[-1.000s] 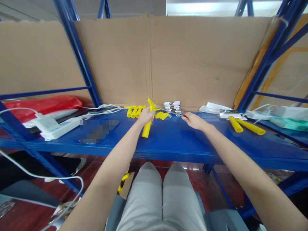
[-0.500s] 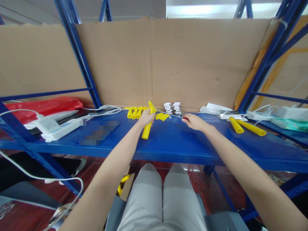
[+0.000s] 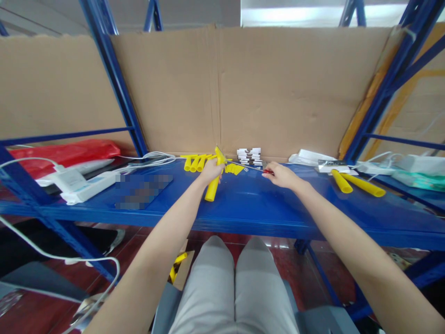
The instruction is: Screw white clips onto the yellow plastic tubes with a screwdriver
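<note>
My left hand is closed around the handle of a yellow T-shaped scraper, its head tilted up toward the cardboard. In my right hand is a screwdriver with a red handle. Its thin metal shaft points left and reaches the scraper's head; the exact contact at the tip is too small to make out. Just right of the left hand lie several small yellow pieces. Behind them is a stack of white parts. More yellow scrapers lie in a row left of the hand.
Two yellow tubular handles lie on the blue shelf at right. A white power strip, cables and a red bag are at left. Cardboard stands behind. An open box with yellow parts sits below.
My right hand has turned and shifted very slightly around the screwdriver's handle. The left hand and the scraper stay in nearly the same place.
</note>
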The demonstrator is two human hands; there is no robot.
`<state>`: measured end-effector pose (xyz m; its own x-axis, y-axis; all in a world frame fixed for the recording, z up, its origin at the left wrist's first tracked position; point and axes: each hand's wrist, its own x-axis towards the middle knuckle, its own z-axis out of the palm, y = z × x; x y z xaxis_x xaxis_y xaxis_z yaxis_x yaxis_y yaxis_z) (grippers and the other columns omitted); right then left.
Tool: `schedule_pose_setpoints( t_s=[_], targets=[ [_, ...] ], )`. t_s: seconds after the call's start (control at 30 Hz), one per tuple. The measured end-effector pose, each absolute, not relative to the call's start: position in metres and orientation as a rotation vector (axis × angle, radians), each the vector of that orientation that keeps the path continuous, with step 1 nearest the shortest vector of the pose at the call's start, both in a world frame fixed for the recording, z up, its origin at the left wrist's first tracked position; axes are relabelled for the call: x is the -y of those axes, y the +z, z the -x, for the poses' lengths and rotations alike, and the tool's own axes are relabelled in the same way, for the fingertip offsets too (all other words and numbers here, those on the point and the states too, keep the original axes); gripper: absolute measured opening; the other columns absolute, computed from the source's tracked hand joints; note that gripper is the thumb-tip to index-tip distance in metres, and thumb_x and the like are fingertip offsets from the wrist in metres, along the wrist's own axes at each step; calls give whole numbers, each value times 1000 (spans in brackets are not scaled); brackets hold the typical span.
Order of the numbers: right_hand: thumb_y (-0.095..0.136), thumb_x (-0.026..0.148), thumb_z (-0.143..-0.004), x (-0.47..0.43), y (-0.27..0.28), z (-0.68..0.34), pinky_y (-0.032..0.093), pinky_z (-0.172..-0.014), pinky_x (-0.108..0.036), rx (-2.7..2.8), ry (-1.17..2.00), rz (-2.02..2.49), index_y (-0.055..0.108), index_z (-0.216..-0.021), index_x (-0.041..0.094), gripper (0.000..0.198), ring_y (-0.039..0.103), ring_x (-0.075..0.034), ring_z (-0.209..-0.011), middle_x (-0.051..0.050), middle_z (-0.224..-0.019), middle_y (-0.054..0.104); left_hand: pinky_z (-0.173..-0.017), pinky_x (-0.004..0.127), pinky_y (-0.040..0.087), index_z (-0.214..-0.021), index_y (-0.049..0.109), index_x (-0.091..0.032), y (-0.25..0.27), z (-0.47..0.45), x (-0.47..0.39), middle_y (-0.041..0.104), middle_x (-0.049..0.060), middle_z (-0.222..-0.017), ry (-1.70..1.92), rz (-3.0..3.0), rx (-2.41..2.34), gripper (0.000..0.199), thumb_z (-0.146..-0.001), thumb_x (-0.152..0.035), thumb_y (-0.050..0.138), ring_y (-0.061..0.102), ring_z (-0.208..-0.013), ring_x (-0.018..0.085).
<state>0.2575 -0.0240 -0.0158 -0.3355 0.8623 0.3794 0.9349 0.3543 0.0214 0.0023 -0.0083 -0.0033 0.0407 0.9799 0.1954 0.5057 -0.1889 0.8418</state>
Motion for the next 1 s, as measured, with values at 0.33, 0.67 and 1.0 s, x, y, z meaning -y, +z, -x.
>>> schedule_pose_setpoints(
  t_s=[0.33,0.67,1.0],
  targets=[
    [40,29,-95,25,-17,-255,44,-75,-31,2300,-235,1664,57,-93,16,22,64,-24,-91,-15,-100,68,-42,20,39,-79,52,-17,-3,-2,8,44,-7,-41,1072,-1753,-1500,9,-80,-9,47,46,-33,10],
    [50,32,-91,29,-15,-254,43,-68,-30,2265,-260,1715,55,-102,17,20,65,-24,-86,-12,-97,70,-39,19,37,-78,51,-17,-5,-1,6,45,-7,-41,1069,-1745,-1496,8,-81,-10,48,45,-31,9],
    [55,29,-88,27,-17,-256,40,-65,-27,2287,-327,1664,56,-97,17,15,63,-22,-83,-11,-95,68,-44,21,43,-94,57,-14,-6,-3,2,44,-7,-43,995,-1732,-1533,16,-82,-12,46,49,-35,12]
  ],
)
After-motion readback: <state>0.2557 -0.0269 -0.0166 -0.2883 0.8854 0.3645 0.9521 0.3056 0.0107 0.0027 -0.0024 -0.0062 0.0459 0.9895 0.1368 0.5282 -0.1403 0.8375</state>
